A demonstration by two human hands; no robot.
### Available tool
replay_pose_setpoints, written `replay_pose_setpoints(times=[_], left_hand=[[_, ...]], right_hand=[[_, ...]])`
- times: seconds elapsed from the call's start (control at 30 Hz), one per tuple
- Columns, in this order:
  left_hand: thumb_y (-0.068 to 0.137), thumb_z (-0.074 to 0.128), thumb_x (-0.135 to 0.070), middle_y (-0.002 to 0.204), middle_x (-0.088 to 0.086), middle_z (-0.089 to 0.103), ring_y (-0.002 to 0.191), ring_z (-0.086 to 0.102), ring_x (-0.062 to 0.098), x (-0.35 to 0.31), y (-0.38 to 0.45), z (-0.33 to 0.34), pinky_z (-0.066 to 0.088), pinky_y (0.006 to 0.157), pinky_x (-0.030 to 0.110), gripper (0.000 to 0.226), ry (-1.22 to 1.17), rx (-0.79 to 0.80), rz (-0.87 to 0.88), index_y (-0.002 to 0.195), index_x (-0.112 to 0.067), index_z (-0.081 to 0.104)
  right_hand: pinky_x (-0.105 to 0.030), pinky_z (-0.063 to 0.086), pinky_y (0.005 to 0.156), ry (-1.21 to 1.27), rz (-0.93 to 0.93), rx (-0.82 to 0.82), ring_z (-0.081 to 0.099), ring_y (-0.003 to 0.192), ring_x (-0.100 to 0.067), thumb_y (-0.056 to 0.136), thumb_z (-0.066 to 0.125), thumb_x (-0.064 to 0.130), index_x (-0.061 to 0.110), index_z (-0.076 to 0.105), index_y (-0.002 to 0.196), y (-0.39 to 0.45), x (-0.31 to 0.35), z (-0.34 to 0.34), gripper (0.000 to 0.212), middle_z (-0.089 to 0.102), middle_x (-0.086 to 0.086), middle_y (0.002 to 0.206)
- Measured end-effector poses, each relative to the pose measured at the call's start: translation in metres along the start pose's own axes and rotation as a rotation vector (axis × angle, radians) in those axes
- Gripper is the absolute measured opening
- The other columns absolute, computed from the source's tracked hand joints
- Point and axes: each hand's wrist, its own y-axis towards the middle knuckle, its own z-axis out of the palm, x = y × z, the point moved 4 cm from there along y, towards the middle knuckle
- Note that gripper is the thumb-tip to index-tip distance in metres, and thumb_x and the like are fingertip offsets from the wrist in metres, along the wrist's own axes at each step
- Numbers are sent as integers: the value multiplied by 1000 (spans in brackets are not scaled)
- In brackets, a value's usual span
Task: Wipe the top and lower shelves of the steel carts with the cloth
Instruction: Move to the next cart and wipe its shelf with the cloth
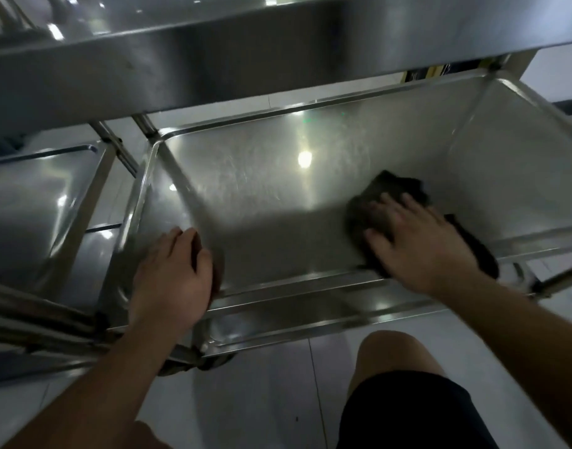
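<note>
The right hand (420,244) presses flat on a dark cloth (388,196) lying on the lower shelf (262,196) of a steel cart, near its front right corner. The left hand (173,273) rests on the shelf's front left rim, fingers curled over it. The top shelf (213,50) hangs overhead; a second cart (35,202) stands just beside, on the left.
</note>
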Motion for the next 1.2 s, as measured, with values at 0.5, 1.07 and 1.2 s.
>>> replay_pose_setpoints(times=[0.5,1.07,1.2], left_hand=[[102,32,-49,169,4,32,158,23,24,7,0,7,18,127,47,59,-24,-11,70,157,-26,36],[100,28,-56,170,11,29,157,22,31,7,3,11,22,125,55,68,-8,22,92,158,-21,33],[102,32,-58,169,14,29,157,23,34,7,3,12,22,125,57,69,-8,21,106,158,-18,32]], right_hand=[[-48,40,110,137,-4,-62,49,135,-40,99,40,57,27,54,142,153,122,2,53,51,-17,148],[-51,34,118,62,384,-68,35,151,-36,93,24,79,30,29,162,3,-22,-5,85,34,-11,167],[-48,27,124,16,145,-53,26,157,-21,88,15,90,38,34,160,-17,38,0,91,32,8,169]])
